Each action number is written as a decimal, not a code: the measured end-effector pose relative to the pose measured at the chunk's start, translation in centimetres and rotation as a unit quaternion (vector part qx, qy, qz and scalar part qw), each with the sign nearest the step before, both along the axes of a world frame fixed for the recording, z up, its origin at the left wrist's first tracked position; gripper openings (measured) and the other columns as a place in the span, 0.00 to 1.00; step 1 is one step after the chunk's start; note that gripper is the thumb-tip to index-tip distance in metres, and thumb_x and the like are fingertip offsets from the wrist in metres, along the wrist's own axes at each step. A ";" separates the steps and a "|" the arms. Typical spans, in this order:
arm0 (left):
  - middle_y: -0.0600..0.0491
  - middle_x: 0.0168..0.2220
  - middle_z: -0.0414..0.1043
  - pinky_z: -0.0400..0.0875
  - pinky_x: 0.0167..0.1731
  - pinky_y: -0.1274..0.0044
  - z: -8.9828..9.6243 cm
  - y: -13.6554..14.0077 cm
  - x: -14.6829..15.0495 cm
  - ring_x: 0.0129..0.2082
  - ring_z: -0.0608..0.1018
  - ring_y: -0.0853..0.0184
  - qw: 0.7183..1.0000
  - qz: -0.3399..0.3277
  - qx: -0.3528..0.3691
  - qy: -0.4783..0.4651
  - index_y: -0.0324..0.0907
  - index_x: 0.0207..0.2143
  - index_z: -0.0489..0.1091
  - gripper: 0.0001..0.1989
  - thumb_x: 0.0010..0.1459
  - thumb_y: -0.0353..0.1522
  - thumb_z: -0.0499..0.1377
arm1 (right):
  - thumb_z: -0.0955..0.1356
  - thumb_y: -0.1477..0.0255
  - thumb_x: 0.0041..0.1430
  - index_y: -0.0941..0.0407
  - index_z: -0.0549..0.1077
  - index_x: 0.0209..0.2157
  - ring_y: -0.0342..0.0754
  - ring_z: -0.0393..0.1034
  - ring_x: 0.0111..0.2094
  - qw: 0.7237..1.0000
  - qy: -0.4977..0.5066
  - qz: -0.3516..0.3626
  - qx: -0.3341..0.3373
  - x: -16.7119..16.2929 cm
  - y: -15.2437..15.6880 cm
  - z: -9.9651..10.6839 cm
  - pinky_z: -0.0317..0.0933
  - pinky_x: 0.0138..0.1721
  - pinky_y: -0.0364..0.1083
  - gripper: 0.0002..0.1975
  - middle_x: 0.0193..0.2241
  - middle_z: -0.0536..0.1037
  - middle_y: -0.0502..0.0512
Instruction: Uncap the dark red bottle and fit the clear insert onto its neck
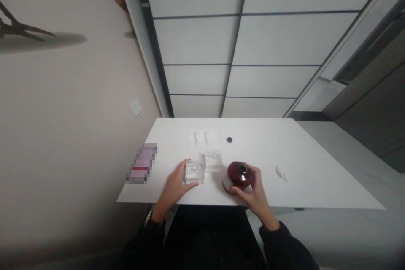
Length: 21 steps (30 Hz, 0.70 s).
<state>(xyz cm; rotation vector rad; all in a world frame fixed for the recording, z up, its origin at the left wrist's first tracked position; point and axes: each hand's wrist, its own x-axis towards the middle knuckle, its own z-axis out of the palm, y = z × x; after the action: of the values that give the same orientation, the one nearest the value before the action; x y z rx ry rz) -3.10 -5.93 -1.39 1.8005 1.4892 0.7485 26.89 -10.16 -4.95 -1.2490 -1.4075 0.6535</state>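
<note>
Left hand around a square clear container, right hand around a dark red bottle, at a white table

At far left is a plain wall with a socket. Beside it, on the table's left edge, lies a pinkish-purple item blurred into blocks, with a red band.

Next comes the left hand, its thumb and fingers parted to the container's width and holding its near and far sides. A metallic band shows at that wrist, below a dark sleeve.

Just right of the held container, slightly farther back, stands a second clear container. Behind both, two white nozzle-like pieces lie side by side on a pale sheet.

Farther right, toward the back, is a small dark round cap. In front of it is the red bottle, its round mouth uncovered. The right hand curls around the bottle's right side, thumb in front; whether its base touches the table I cannot tell.

Well to the right, apart from everything else, lies a small white piece.
</note>
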 end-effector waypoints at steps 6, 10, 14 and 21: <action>0.44 0.64 0.73 0.65 0.68 0.58 -0.2 0.0 -0.1 0.66 0.74 0.49 1.000 0.014 -0.005 -0.018 0.45 0.61 0.66 0.38 0.49 0.34 0.74 | 0.78 0.62 0.60 0.49 0.59 0.65 0.62 0.68 0.66 0.997 0.012 0.073 0.027 -0.9 0.4 0.5 0.67 0.64 0.65 0.38 0.65 0.70 0.67; 0.43 0.62 0.75 0.69 0.66 0.57 -0.4 -0.2 -0.4 0.63 0.76 0.47 0.997 0.013 -0.023 -0.071 0.44 0.60 0.68 0.40 0.45 0.35 0.76 | 0.77 0.60 0.60 0.50 0.61 0.68 0.66 0.64 0.68 0.996 -0.037 0.041 0.065 -1.8 0.3 0.0 0.63 0.66 0.68 0.40 0.66 0.68 0.66; 0.43 0.63 0.73 0.78 0.58 0.58 0.4 -0.9 -0.4 0.63 0.77 0.46 0.993 0.020 -0.044 -0.108 0.45 0.61 0.69 0.40 0.46 0.37 0.76 | 0.77 0.58 0.61 0.50 0.61 0.70 0.66 0.68 0.65 0.995 -0.077 0.032 0.061 -2.6 0.1 -0.3 0.68 0.63 0.65 0.41 0.63 0.70 0.66; 0.43 0.64 0.73 0.81 0.54 0.60 3.9 -1.5 -0.2 0.63 0.77 0.47 0.989 0.043 -0.069 -0.124 0.46 0.63 0.70 0.40 0.47 0.38 0.76 | 0.77 0.57 0.60 0.52 0.61 0.70 0.64 0.73 0.62 0.993 -0.081 0.052 0.064 -3.0 0.6 0.1 0.72 0.60 0.61 0.43 0.62 0.73 0.66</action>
<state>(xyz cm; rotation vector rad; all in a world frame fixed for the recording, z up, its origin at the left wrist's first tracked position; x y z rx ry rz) -3.35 -7.46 2.49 1.4897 1.4223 0.8581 23.94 -9.56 -4.87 -1.1545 -1.6321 0.5310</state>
